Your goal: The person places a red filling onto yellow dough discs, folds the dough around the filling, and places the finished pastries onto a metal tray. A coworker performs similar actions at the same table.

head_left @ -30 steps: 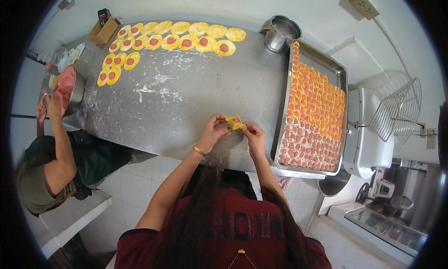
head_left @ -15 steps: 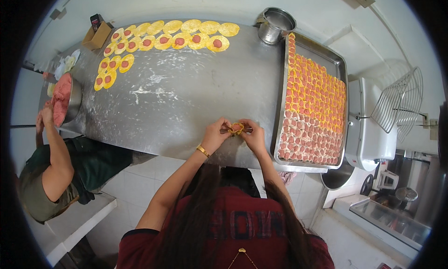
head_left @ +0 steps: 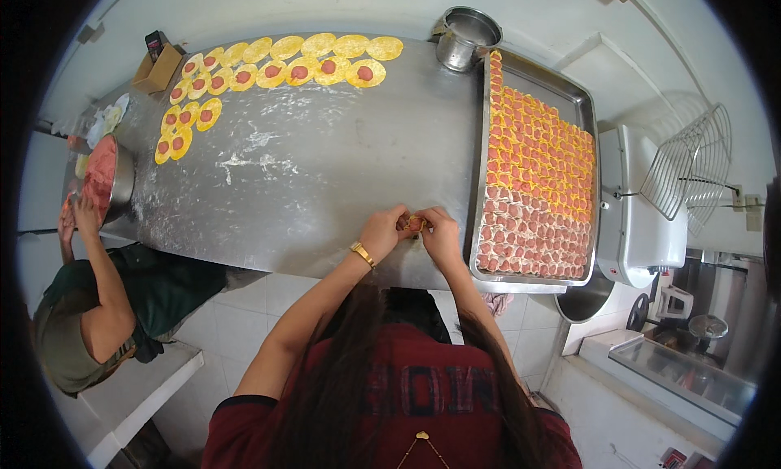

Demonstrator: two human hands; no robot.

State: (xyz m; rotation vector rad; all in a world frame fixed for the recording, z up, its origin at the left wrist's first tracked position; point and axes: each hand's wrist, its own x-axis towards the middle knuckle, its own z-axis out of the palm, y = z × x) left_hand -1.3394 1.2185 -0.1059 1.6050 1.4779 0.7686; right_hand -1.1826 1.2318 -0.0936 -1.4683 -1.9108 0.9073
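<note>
Close to the near edge of the steel table [head_left: 325, 152], both my hands pinch one small open-topped dumpling [head_left: 416, 223]. Its yellow wrapper is gathered around pink minced meat, and fingers hide much of its sides. My left hand [head_left: 384, 230] grips it from the left; my right hand [head_left: 442, 235] closes on it from the right. Rows of yellow round wrappers [head_left: 365, 74] lie at the far left of the table, many topped with a pink ball of meat. On my right, a big metal tray [head_left: 560, 80] holds tightly packed dumplings [head_left: 537, 143], yellow farther away and paler nearer me.
A metal pot [head_left: 468, 38] stands by the tray's far left corner. At the left, a co-worker's hand [head_left: 85, 214] is at a steel bowl [head_left: 124, 180] of pink meat. A cardboard box [head_left: 159, 69] sits far left. Right of the tray are a white appliance [head_left: 651, 200] and wire racks [head_left: 687, 164].
The dumpling's wrapper is drawn in more tightly, and my fingers have closed around it. The co-worker's hands have shifted at the bowl. The whole view has turned slightly.
</note>
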